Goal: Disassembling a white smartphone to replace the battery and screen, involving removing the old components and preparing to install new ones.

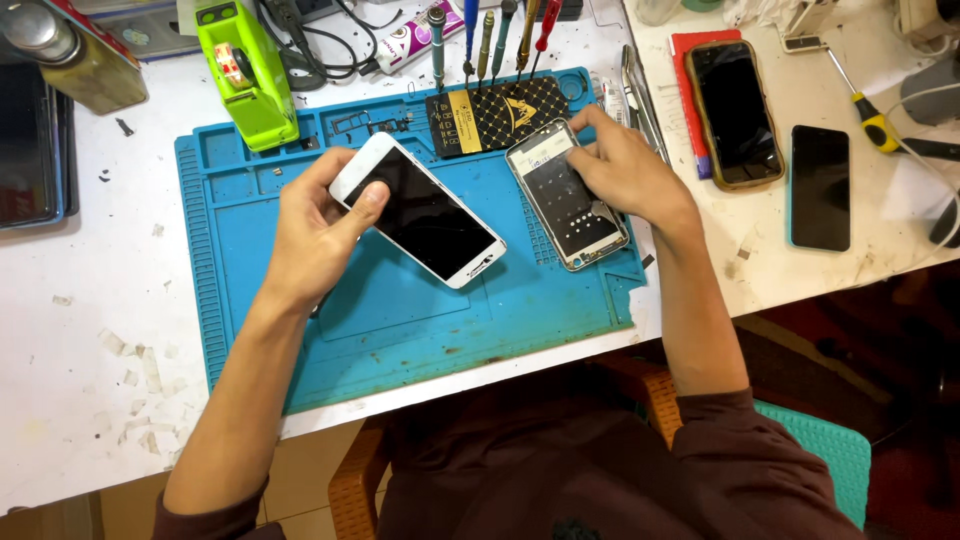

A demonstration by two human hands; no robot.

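Two hands, two phone parts: I'm watching both over the blue repair mat (400, 320).
Left hand (315, 235): closed round the upper-left end of the white-framed phone screen (420, 212), thumb pressed on the glass, fingers wrapped underneath.
Screen's long axis: running from 10 o'clock near the hand down to 4 o'clock, far end free and tilted above the mat.
Right hand (625, 170): curled loosely over the opened phone body (568, 195), fingertips on its top edge; I can't tell whether they pinch anything small.
Body's long axis: 11 o'clock to 5 o'clock, lying flat on the mat's right part.
Key relation: the body sits at 3 o'clock from the screen, just beside it, their long axes nearly parallel and the screen's lower corner near the body's left edge.
Nearer hand: right for the body, left for the screen, neither crossing over.
Around them: screwdrivers (490, 40) at 12 o'clock, a green tape dispenser (248, 70) at 11, two dark phones (735, 112) off at 2.
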